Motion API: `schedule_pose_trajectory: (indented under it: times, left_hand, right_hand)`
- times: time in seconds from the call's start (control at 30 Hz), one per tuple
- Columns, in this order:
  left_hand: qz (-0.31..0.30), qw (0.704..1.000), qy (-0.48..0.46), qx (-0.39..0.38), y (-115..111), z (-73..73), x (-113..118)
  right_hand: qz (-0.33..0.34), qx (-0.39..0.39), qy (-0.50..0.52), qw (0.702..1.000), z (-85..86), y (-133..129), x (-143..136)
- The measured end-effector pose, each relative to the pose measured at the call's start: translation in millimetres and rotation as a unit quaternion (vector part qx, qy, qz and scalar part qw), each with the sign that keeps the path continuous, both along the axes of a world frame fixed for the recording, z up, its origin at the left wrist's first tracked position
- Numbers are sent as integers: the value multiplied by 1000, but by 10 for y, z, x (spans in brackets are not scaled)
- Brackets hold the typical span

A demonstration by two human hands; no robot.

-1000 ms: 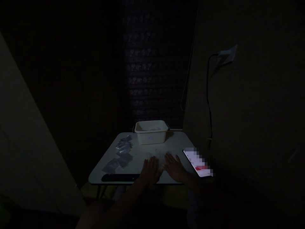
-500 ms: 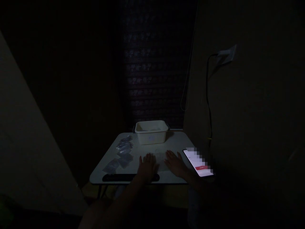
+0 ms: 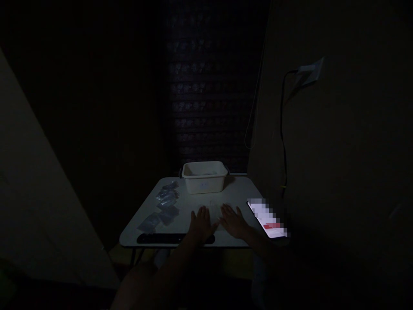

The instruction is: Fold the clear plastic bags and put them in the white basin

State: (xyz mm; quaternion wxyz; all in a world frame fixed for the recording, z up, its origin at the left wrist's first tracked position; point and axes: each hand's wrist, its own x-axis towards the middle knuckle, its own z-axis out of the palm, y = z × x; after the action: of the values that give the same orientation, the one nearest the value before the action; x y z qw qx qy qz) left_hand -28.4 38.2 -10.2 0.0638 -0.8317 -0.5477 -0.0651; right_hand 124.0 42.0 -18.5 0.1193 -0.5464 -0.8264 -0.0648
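Both palms are down on a small white table [image 3: 190, 204]. My left hand [image 3: 201, 224] lies flat with its fingers stretched away from me. Beside it my right hand [image 3: 232, 220] is also flat, fingers spread and angled to the left. Between and under them lies a thin clear plastic sheet or bag [image 3: 214, 212], hard to make out in the dim light. The thumbs come close together over it. Several clear plastic bags [image 3: 168, 213] lie in an overlapping row on the left side of the table.
A white plastic tub [image 3: 205, 185] with pale contents stands at the table's back. A lit phone [image 3: 269, 221] lies at the right edge. A black strip [image 3: 158, 238] runs along the front edge. A cable [image 3: 282, 129] hangs from a wall outlet.
My right hand has moved slightly left, nearer my left hand, over the clear plastic. My left thumb now reaches farther toward the right hand. The view has shifted a little.
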Motion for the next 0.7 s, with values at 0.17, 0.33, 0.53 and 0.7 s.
schedule_pose_trajectory:
  times: [0.17,0.33,0.53,0.7]
  left_hand:
    - [28,1000,10,-6,28,8,-57]
    - [25,1000,8,12,27,-4,-74]
    - [1,999,-2,38,57,72,-74]
    - [-25,999,-6,33,71,69,-5]
  right_hand:
    - [-8,5,2,1000,43,-29,-10]
    - [-9,6,3,1000,61,-25,24]
    - [-14,32,5,999,69,22,52]
    - [6,24,1,1000,28,34,1]
